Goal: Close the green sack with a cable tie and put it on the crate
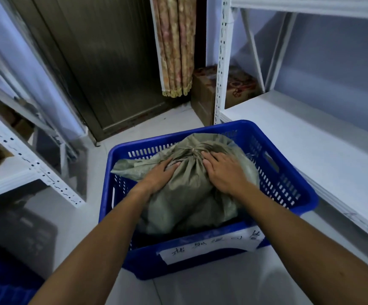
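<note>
The green woven sack [189, 194] lies inside the blue slotted crate [288, 186] on the floor. Its neck [195, 150] is gathered and bound tight near the top, and the loose mouth flap [130, 167] spreads out to the left. My left hand [160, 175] lies flat on the sack's left side with fingers fairly straight. On the right side my right hand [222, 170] rests with its fingertips just under the bound neck. Neither hand visibly grips the cloth. A white paper label [211, 245] with handwriting hangs on the crate's near wall.
White metal shelving stands at the left [31, 168] and right [310, 137]. A dark door [104, 69] and a hanging patterned curtain [175, 47] are behind the crate. A cardboard box [207, 95] sits on the floor by the right shelf post. Another blue crate [0, 282] shows at bottom left.
</note>
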The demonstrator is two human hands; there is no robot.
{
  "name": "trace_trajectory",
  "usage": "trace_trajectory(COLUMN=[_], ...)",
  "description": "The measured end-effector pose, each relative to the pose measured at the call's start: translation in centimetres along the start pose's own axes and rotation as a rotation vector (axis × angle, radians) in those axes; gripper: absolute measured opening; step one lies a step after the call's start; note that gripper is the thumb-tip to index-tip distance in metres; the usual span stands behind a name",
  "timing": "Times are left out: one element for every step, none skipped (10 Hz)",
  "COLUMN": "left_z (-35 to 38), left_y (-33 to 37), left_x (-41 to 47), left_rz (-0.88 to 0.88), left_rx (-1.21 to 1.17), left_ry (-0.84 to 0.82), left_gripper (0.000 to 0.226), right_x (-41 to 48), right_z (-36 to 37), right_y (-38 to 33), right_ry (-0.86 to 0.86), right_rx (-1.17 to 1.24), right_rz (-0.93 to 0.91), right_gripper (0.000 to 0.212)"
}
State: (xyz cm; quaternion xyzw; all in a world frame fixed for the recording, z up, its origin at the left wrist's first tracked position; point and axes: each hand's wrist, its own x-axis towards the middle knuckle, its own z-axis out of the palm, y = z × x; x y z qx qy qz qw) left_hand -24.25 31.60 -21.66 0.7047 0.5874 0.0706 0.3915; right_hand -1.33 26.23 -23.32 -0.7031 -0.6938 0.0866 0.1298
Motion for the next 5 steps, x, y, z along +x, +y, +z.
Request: trace_trajectory(left_z=[-0.5, -1.5, -2.1, -1.5, -1.1], left_y=[1.2, 2.8, 4.3, 5.0, 5.9], left_x=[-0.7, -2.4, -5.5, -8.8, -11.4], left_rz=[0.003, 0.047, 0.047, 0.063, 0.168], left_rx=[0.027, 0.08, 0.133, 0.411, 0.547], left_ry=[0.009, 0.073, 0.032, 0.024, 0.077], left_gripper=[0.074, 0.085, 0.106, 0.109, 0.084], right_x=[0.3, -0.3, -2.7, -6.2, -9.1], right_z=[-1.0, -2.7, -5.4, -7.9, -10.3], right_y=[-0.1, 0.3, 0.4, 0.0, -0.3], right_ry=[-0.149, -0.225, -0.241, -0.209, -0.148], right_rx=[0.02, -0.003, -0.022, 0.005, -0.039], right_rz=[0.033, 0.019, -0.006, -0.031, -0.068], right_gripper=[0.061, 0.072, 0.078, 0.075, 0.073])
